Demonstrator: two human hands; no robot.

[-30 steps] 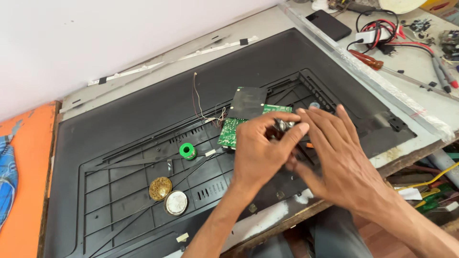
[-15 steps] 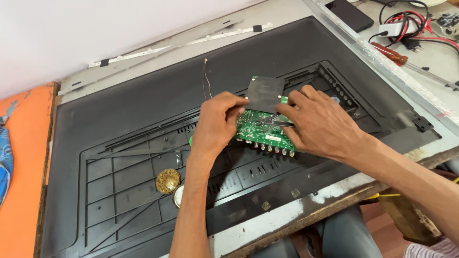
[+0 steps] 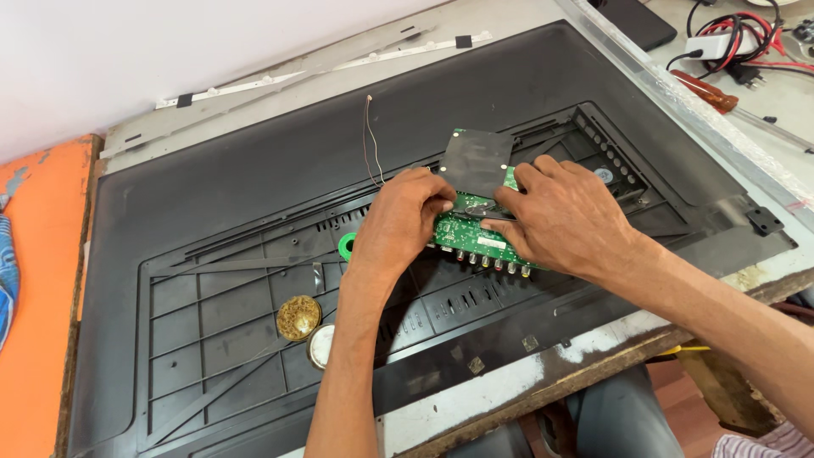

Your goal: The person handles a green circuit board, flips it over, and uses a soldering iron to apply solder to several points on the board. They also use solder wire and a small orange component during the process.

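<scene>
A green circuit board (image 3: 475,239) with a row of round connectors along its near edge lies on the black back cover (image 3: 254,195) of a flat television. A dark square sheet (image 3: 477,161) covers its far part. My left hand (image 3: 398,222) grips the board's left edge, fingertips pinched at the dark sheet's near corner. My right hand (image 3: 564,219) rests on the board's right side, fingers pressing down by the sheet. A thin wire (image 3: 370,140) runs from the board toward the far side.
A green solder spool (image 3: 347,247), a round brass tin (image 3: 298,317) and its pale lid (image 3: 320,345) sit on the cover at the left. A red-handled screwdriver (image 3: 704,91), cables and a power strip (image 3: 721,42) lie far right. An orange surface (image 3: 34,297) borders the left.
Both hands and the board have shifted: the board is now flatter on the cover with its connector row showing. The view has moved in closer.
</scene>
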